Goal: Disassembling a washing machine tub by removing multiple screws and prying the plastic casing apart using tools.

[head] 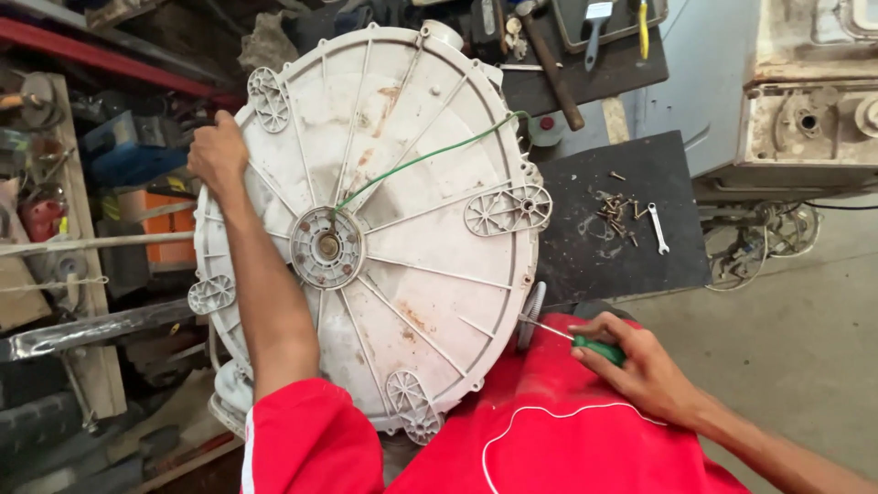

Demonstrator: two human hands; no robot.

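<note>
A large round white plastic washer tub (412,183) with ribs and rust stains stands tilted in front of me, its hub (326,247) near the middle. A green wire (430,157) runs from the hub to the tub's right rim. My left hand (218,152) grips the tub's upper left rim. My right hand (640,361) holds a green-handled screwdriver (599,349) over my red-clad lap, its thin shaft touching the tub's lower right edge.
A dark mat (585,256) to the right carries several loose screws (617,210) and a small wrench (658,229). A hammer (553,69) lies on a board behind. An old white appliance (805,110) stands at right, cluttered shelves (82,229) at left.
</note>
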